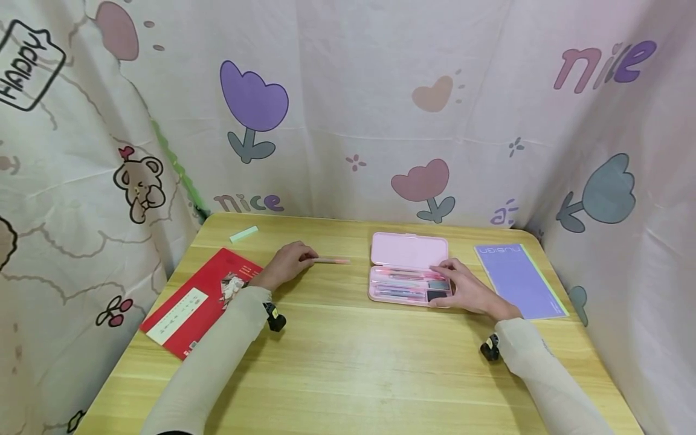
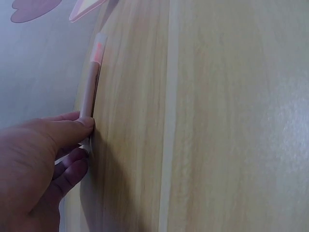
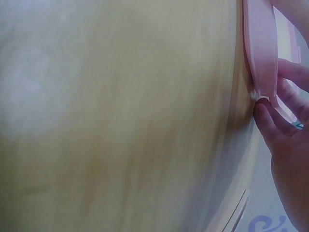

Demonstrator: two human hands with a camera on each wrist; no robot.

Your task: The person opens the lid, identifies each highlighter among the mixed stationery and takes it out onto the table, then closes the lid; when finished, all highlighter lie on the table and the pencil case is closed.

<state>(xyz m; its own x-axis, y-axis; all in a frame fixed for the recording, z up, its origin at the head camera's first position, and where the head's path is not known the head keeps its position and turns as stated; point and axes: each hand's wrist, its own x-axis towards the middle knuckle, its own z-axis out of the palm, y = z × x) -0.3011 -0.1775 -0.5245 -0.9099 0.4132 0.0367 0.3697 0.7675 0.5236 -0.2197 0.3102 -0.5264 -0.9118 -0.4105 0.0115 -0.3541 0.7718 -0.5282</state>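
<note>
Between thumb and fingertips, my left hand (image 1: 287, 263) pinches a pinkish pen (image 1: 333, 261) just above the table. The left wrist view shows the pen (image 2: 90, 82) pointing away from the hand, its clear-capped end outward. My right hand (image 1: 470, 289) grips the right side of a pink pencil case (image 1: 408, 249), which lies open with its lid folded back. In the right wrist view the thumb sits at the near corner of the case (image 3: 263, 43) and the fingers reach over its edge. Several pens (image 1: 401, 292), a dark block (image 1: 437, 295) and a grey-green block lie inside.
A red booklet (image 1: 196, 296) lies at the left, partly under the left forearm. Behind it is a pale green stick (image 1: 243, 234). A purple notebook (image 1: 519, 281) lies to the right of the case. A patterned curtain (image 1: 337, 109) hangs behind the wooden table (image 1: 370, 374).
</note>
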